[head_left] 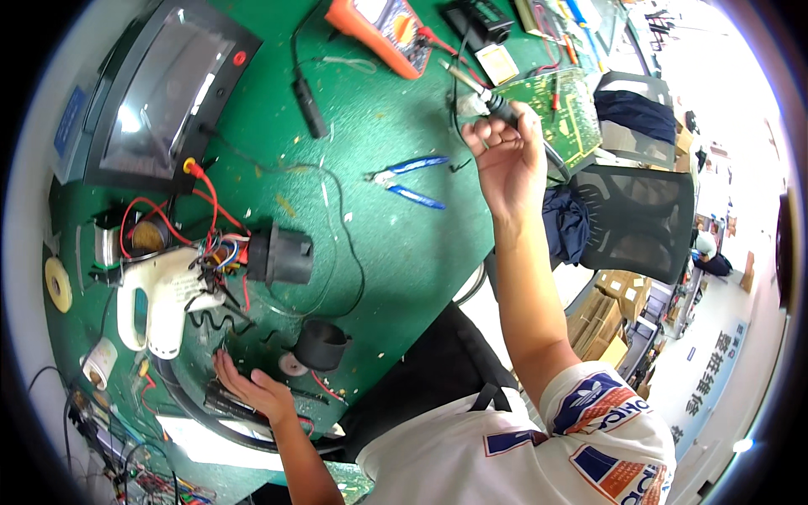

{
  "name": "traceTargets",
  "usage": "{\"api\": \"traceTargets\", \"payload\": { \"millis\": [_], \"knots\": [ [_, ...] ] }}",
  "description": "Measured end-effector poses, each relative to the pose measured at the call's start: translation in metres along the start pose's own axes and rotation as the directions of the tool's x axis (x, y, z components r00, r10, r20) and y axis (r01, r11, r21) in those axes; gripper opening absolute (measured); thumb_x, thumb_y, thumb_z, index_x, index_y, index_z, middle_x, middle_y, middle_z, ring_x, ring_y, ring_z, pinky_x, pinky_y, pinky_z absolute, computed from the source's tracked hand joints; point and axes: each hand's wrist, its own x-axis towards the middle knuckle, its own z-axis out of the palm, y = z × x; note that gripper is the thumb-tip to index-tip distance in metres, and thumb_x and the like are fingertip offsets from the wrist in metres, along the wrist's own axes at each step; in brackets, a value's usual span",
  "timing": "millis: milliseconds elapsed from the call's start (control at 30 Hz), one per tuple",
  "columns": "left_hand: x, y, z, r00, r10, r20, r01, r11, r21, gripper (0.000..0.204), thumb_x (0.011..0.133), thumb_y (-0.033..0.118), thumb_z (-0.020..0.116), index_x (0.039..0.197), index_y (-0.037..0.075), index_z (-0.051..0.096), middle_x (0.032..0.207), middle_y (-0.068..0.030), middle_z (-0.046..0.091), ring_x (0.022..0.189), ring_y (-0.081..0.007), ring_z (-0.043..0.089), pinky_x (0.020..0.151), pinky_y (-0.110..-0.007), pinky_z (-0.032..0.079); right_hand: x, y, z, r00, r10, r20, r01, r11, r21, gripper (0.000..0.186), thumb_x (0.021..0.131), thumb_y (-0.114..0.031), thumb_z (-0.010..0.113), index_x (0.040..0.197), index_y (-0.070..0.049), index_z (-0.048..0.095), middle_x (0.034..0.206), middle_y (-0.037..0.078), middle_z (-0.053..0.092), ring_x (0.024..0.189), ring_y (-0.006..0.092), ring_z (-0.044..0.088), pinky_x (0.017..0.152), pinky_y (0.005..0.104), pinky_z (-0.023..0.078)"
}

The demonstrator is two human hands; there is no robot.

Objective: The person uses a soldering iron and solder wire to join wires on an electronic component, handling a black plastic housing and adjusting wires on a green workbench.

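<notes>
My right hand [509,156] is raised over the table's right side, fingers wrapped round the dark handle of a soldering iron [502,109]. The iron's metal tip points up and to the left. Beneath it lies a green circuit board [576,114]. My left hand [257,394] is low at the left, fingers stretched out and holding nothing. Beside it are several dark, thin parts [223,400]; whether my hand touches them I cannot tell. Just beyond my fingertips lies a white pistol-grip housing [172,290] with coloured wires spilling from it and a black round connector [282,255] at its end.
Blue-handled cutters [412,178] lie mid-table. An orange multimeter [383,29] is at the far edge, and a black device with a screen [168,101] stands far left. A black cup-shaped part [321,343], a solder spool [107,244] and loose cables surround the housing. Mesh chairs [644,223] stand right.
</notes>
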Motion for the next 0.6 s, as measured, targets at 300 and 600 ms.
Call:
{"api": "traceTargets", "payload": {
  "millis": [300, 600],
  "knots": [
    [-0.005, -0.002, 0.010, 0.999, 0.044, -0.017, -0.043, 0.998, 0.043, 0.056, 0.105, 0.036, 0.033, 0.140, -0.007, 0.039, 0.145, -0.0265, 0.037, 0.136, -0.0410, 0.036, 0.111, -0.052, 0.029, 0.093, -0.035, -0.026, 0.854, -0.047, -0.518, 0.232, 0.925, 0.300, 0.035, 0.104, -0.029, 0.044, 0.102, 0.006, 0.044, 0.086, 0.012, 0.046, 0.074, 0.0219, 0.052, 0.090, 0.0466, 0.053],
    [-0.003, 0.001, 0.010, 0.999, 0.046, -0.019, -0.045, 0.998, 0.051, 0.058, 0.104, 0.038, 0.033, 0.139, -0.009, 0.038, 0.142, -0.0277, 0.039, 0.134, -0.0432, 0.036, 0.110, -0.054, 0.029, 0.111, -0.018, -0.043, 0.831, 0.059, -0.552, 0.166, 0.922, 0.349, 0.032, 0.102, -0.029, 0.046, 0.104, 0.003, 0.044, 0.089, 0.013, 0.049, 0.075, 0.0222, 0.054, 0.084, 0.0447, 0.056]
  ]
}}
